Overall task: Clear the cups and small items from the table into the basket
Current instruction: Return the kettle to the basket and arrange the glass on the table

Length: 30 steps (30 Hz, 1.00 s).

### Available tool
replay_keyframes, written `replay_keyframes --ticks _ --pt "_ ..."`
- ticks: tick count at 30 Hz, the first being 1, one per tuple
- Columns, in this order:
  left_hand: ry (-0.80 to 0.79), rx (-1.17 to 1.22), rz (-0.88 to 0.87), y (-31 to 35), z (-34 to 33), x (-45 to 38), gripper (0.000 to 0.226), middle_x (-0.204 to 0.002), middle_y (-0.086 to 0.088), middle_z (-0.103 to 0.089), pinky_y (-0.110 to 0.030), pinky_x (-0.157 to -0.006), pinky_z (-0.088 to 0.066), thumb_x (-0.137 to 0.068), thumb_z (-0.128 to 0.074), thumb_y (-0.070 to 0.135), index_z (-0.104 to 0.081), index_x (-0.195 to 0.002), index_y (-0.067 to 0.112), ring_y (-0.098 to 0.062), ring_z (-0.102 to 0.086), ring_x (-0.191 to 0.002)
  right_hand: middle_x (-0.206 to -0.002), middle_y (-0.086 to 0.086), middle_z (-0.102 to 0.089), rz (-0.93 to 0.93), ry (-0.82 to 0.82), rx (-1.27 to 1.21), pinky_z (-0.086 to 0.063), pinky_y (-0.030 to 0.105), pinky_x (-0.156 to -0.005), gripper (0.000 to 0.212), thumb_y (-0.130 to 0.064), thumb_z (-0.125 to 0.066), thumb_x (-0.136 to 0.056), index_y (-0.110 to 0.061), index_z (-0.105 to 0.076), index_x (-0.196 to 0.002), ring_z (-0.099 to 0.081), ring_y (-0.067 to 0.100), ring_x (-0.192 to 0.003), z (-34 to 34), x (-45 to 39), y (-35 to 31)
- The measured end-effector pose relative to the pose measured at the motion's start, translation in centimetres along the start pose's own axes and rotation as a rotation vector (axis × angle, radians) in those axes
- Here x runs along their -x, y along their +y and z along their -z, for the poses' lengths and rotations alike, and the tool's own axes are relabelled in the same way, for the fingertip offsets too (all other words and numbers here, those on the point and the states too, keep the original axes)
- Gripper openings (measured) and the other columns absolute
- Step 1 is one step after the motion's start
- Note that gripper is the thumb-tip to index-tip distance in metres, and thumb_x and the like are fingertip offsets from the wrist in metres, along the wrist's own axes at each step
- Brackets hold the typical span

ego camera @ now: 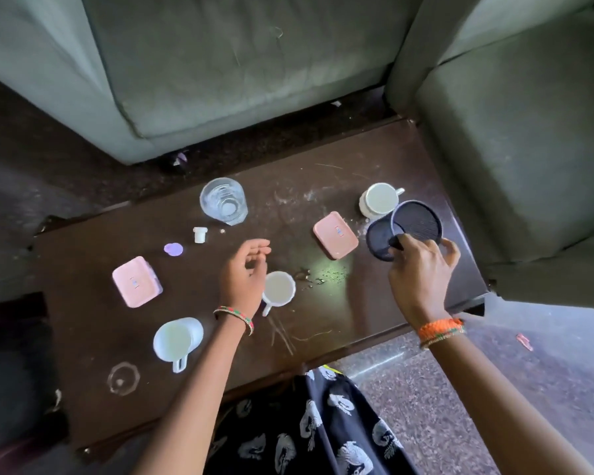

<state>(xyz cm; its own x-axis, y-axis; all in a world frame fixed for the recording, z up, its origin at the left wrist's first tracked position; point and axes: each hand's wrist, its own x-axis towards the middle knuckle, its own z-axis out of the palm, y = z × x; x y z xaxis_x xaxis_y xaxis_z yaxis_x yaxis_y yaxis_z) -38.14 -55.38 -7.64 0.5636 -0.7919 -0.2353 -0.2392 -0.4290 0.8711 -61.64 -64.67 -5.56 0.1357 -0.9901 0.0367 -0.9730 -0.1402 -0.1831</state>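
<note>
Head view: her right hand (422,269) pinches a tilted dark round lid (416,222) beside a white cup (379,199); left hand (244,274) hovers relaxed, holding nothing, over the table (93,323).

My left hand (244,272) hovers loose-fingered just left of the small white cup (279,289); my right hand (422,269), far right of it, pinches a dark lid (417,221)
</note>
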Motion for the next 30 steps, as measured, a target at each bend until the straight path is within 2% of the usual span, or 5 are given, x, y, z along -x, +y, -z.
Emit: replay_keyframes --ticks 5,13,19,23,30 --pt "0.241 0.018 0.083 -2.1 4.5 1.9 0.037 -0.089 -0.003 -0.067 -0.001 -0.072 -0.044 -0.077 -0.043 -0.015 -0.063 -0.096 0.009 -0.002 -0.062 -0.083 -0.069 -0.004 -0.065 0.479 -0.024 -0.184 -0.022 0.044 -0.101 0.009 -0.017 -0.058 -0.075 -0.019 -0.065 -0.081 -0.060 0.025 -0.080 0.8 2.9 -8.8" --pt "0.292 -0.059 0.174 -5.6 9.1 3.4 0.041 -0.092 0.002 -0.067 -0.001 -0.075 -0.042 -0.074 -0.042 -0.015 -0.065 -0.096 0.011 -0.012 -0.062 -0.087 -0.066 0.001 -0.068 1.061 -0.277 -0.084 -0.036 0.063 -0.099 0.044 0.005 -0.076 -0.048 -0.014 -0.075 -0.088 -0.066 0.027 -0.082 -3.5 3.7 -17.0" --pt "0.342 -0.091 0.169 -7.1 10.0 4.5 0.040 -0.090 -0.006 -0.070 0.001 -0.070 -0.041 -0.072 -0.042 -0.016 -0.067 -0.093 0.007 -0.011 -0.060 -0.080 -0.082 0.009 -0.071 1.163 -0.503 0.063 -0.020 0.061 -0.110 0.033 -0.008 -0.073 -0.070 -0.013 -0.072 -0.102 -0.062 0.030 -0.101 -6.1 4.8 -18.2" --pt "0.333 -0.120 0.151 -7.6 10.2 5.5 0.040 -0.090 -0.001 -0.070 0.000 -0.068 -0.040 -0.072 -0.043 -0.016 -0.068 -0.091 0.010 -0.009 -0.059 -0.079 -0.065 0.014 -0.068 1.188 -0.514 0.064 -0.030 0.067 -0.101 0.030 -0.001 -0.074 -0.057 -0.008 -0.075 -0.086 -0.067 0.033 -0.083 -6.8 4.6 -18.2" --pt "0.340 -0.062 0.129 -8.6 12.7 7.2 0.039 -0.090 0.004 -0.068 -0.002 -0.068 -0.043 -0.074 -0.046 -0.012 -0.068 -0.091 0.015 -0.003 -0.060 -0.081 -0.086 0.002 -0.075 1.183 -0.398 0.024 -0.035 0.066 -0.097 0.037 -0.020 -0.086 -0.059 -0.017 -0.075 -0.094 -0.067 0.030 -0.098 -6.7 6.3 -18.4"
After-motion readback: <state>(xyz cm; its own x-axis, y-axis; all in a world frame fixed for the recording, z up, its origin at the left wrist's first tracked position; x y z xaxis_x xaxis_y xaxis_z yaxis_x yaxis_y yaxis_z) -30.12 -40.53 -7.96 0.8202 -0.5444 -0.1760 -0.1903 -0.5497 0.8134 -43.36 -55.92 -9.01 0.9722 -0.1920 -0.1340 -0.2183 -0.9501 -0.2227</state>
